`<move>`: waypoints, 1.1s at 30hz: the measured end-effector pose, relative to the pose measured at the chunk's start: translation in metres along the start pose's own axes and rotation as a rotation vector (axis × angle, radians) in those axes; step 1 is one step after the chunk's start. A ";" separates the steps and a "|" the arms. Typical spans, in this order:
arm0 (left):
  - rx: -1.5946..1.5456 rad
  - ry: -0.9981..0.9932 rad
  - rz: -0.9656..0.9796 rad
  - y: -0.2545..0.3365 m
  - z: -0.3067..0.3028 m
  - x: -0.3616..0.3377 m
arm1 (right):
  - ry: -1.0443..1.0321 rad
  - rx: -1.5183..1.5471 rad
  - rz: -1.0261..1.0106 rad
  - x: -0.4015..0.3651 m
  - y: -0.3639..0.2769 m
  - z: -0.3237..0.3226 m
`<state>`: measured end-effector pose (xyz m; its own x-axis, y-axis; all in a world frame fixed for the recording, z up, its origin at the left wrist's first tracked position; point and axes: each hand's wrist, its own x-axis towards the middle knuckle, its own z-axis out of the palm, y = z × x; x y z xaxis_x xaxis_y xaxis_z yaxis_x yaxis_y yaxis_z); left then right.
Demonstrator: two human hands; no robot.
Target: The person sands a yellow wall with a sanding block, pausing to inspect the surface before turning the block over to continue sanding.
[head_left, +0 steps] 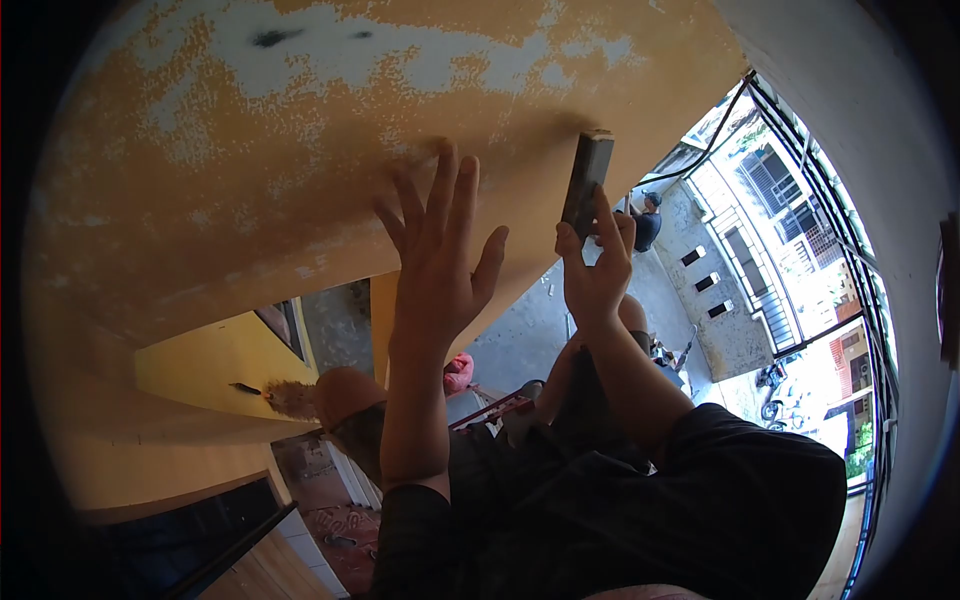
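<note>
A dark, narrow rectangular sanding block (588, 178) with a pale end is gripped in my right hand (600, 265), between the thumb and the fingers. Its upper end is close to the orange-yellow wall (660, 80); whether it touches cannot be told. To the left, my left hand (440, 250) is raised empty, palm toward the wall, with fingers spread. Its fingertips reach the wall or hover just off it, and their shadow falls there. Above both hands, the wall shows worn whitish patches (300, 45) where the orange coat is thin, with two dark smudges.
Far below, a person (647, 220) in dark clothes is on the grey concrete floor (520, 335). Black cables (860, 260) run along the right opening. A pink-red bundle (458, 373) lies beneath my left forearm. Motorcycles (770, 400) stand outside. My bent knees (350, 395) are below the wall's edge.
</note>
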<state>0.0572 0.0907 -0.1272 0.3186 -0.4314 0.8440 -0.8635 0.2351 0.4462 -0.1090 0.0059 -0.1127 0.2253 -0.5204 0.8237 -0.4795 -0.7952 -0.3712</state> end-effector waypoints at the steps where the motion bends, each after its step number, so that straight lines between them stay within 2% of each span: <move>1: 0.001 0.006 -0.003 0.000 0.000 0.000 | -0.001 -0.001 0.001 0.002 0.001 0.000; 9: 0.140 0.018 -0.021 0.000 0.005 -0.001 | 0.047 -0.022 -0.067 0.015 -0.003 -0.009; 13: 0.155 -0.001 -0.014 0.000 0.009 0.000 | 0.124 0.012 0.015 0.034 0.002 -0.014; 17: 0.178 0.013 -0.013 0.003 0.012 0.002 | 0.157 -0.059 -0.127 0.047 0.001 -0.009; 19: 0.403 -0.031 -0.106 0.009 0.015 -0.001 | 0.201 -0.020 -0.174 0.049 -0.002 -0.002; 20: 0.405 -0.012 -0.099 0.010 0.020 -0.003 | 0.216 -0.056 -0.188 0.053 -0.008 -0.002; 22: 0.559 0.131 -0.278 0.012 0.031 -0.008 | 0.250 -0.037 -0.187 0.066 -0.007 0.000; 23: 0.557 0.145 -0.271 0.009 0.034 -0.009 | 0.272 -0.022 -0.174 0.074 -0.011 0.001; 25: 0.533 0.219 -0.415 0.004 0.038 -0.012 | 0.287 -0.018 -0.167 0.095 -0.017 -0.002; 27: 0.545 0.203 -0.425 0.002 0.040 -0.013 | 0.308 0.005 -0.103 0.117 -0.026 -0.004; 33: 0.634 0.205 -0.400 -0.004 0.043 -0.015 | 0.413 -0.084 -0.304 0.113 -0.006 0.024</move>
<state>0.0386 0.0592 -0.1545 0.6658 -0.1940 0.7204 -0.7065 -0.4742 0.5253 -0.0603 -0.0559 -0.0275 0.0192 -0.0901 0.9958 -0.5151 -0.8545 -0.0673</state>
